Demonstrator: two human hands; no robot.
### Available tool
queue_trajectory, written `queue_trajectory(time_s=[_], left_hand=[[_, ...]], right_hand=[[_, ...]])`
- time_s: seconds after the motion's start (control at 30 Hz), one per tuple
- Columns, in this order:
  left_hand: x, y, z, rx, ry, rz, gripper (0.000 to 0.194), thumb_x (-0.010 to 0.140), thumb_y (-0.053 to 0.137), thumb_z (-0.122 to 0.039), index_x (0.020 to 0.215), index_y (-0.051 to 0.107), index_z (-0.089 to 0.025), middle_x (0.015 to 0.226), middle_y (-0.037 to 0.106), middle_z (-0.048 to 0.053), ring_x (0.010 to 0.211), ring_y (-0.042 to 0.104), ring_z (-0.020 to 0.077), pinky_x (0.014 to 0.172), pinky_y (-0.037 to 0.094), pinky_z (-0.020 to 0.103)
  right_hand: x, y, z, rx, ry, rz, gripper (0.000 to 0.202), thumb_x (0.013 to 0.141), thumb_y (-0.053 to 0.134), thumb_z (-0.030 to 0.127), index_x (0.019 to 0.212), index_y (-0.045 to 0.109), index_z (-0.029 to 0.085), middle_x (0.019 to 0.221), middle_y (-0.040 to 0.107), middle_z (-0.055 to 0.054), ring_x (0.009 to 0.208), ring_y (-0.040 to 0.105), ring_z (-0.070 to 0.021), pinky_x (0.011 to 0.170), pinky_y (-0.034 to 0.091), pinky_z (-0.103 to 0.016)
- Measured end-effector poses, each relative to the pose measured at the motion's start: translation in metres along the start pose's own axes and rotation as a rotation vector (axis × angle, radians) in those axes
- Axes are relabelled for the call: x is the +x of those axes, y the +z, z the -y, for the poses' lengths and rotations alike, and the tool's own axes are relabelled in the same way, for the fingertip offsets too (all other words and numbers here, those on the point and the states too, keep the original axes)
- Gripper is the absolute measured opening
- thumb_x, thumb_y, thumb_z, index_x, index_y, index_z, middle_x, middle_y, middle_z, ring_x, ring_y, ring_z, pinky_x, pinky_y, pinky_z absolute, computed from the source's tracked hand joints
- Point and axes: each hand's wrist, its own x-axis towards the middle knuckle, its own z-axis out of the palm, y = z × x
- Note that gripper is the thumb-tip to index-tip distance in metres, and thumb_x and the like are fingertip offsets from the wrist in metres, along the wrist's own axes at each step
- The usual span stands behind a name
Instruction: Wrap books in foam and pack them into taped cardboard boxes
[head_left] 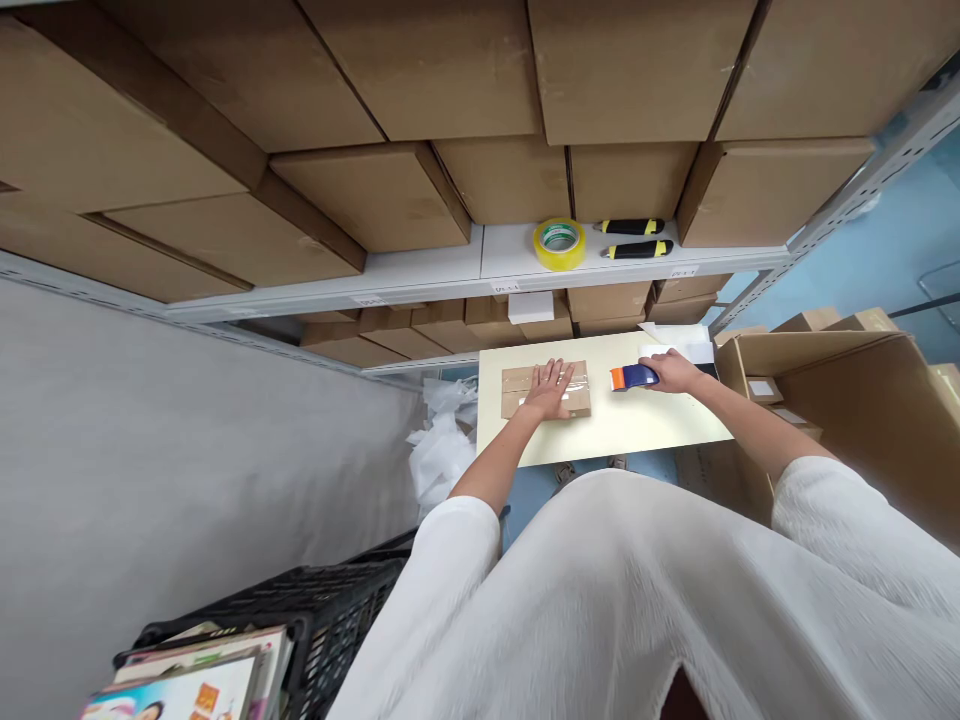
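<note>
On a pale yellow board (pixel 615 435) lies a small, flat cardboard box (pixel 516 388) with shiny clear tape across its top. My left hand (pixel 551 388) rests flat on the right part of this box, fingers spread. To the right, my right hand (pixel 673 372) is wrapped round a dark blue tool with an orange end (pixel 634 377), whose exact kind I cannot make out. The orange end points left toward the box, and a gap separates the two. White sheets of paper (pixel 697 352) lie behind my right hand at the board's far right corner.
A yellow tape roll (pixel 559 245) and two black-and-yellow utility knives (pixel 637 249) sit on the metal shelf (pixel 420 270) among cardboard boxes. An open carton (pixel 847 400) stands right. At left are white plastic bags (pixel 442 455) and a black crate (pixel 330 600) with magazines.
</note>
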Motion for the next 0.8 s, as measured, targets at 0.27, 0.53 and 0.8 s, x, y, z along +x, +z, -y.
queue_trajectory(time_s=[0.27, 0.53, 0.8], left_hand=[[-0.001, 0.0, -0.005, -0.008, 0.0, 0.017, 0.139, 0.079, 0.087, -0.055, 0.181, 0.0, -0.02, 0.187, -0.01, 0.02, 0.173, -0.015, 0.0421, 0.136, -0.011, 0.067], [0.0, 0.001, -0.008, -0.034, -0.001, -0.006, 0.14, 0.078, 0.088, -0.054, 0.181, -0.001, -0.02, 0.187, -0.01, 0.021, 0.173, -0.013, 0.0447, 0.135, -0.009, 0.069], [0.002, 0.006, -0.007, -0.07, 0.023, -0.043, 0.139, 0.077, 0.088, -0.052, 0.181, 0.001, -0.02, 0.187, -0.007, 0.023, 0.172, -0.012, 0.0464, 0.134, -0.011, 0.072]], right_hand=[[0.039, -0.013, 0.04, -0.133, 0.005, 0.141, 0.05, 0.099, 0.066, 0.048, 0.139, 0.061, 0.018, 0.125, 0.077, -0.02, 0.107, 0.073, -0.0352, 0.098, 0.036, -0.042], [0.074, -0.024, 0.08, -0.141, 0.022, 0.177, 0.044, 0.096, 0.069, 0.043, 0.132, 0.066, 0.019, 0.119, 0.078, -0.021, 0.107, 0.074, -0.0363, 0.104, 0.036, -0.049], [0.094, -0.028, 0.071, -0.073, -0.007, 0.19, 0.04, 0.087, 0.071, 0.046, 0.117, 0.074, 0.02, 0.101, 0.08, -0.018, 0.097, 0.074, -0.0365, 0.103, 0.042, -0.052]])
